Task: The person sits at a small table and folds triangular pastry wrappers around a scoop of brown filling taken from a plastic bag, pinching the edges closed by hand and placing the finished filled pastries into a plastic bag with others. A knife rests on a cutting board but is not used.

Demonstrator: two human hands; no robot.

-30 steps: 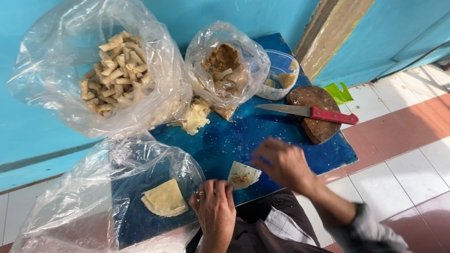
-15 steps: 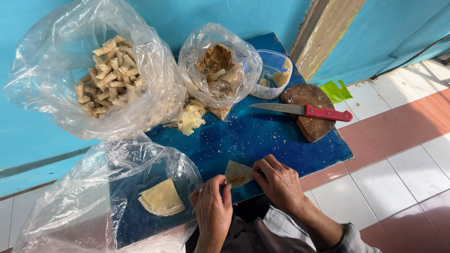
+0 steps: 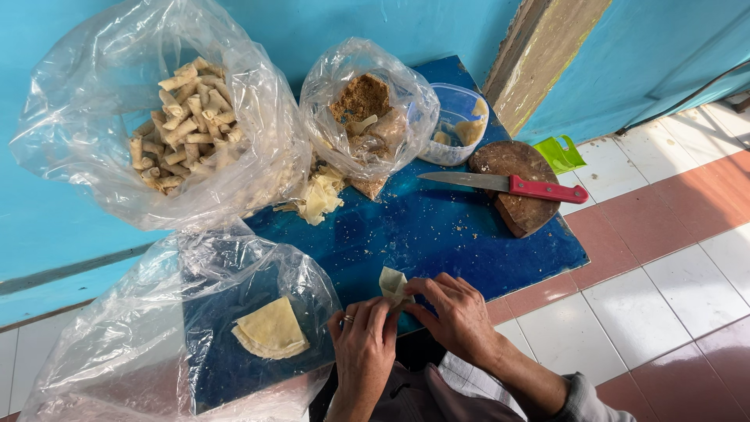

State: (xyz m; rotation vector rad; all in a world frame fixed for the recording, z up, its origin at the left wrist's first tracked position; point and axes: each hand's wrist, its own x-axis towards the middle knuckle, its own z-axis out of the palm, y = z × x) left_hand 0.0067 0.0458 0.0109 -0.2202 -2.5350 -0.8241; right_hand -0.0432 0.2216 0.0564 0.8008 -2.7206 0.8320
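Wrapper (image 3: 393, 284) pinched between left hand (image 3: 364, 344), right hand (image 3: 458, 316) fingers.

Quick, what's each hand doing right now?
Left hand: closed, pinching the folded wrapper.
Right hand: closed on the same wrapper from the other side.

Both hands meet at the near edge: left hand (image 3: 364, 344) and right hand (image 3: 457, 316) curl inward, fingertips pinched together.

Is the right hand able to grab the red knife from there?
Probably yes, once it lets go: the right hand is busy pinching a wrapper, but only bare blue board lies between it and the knife.
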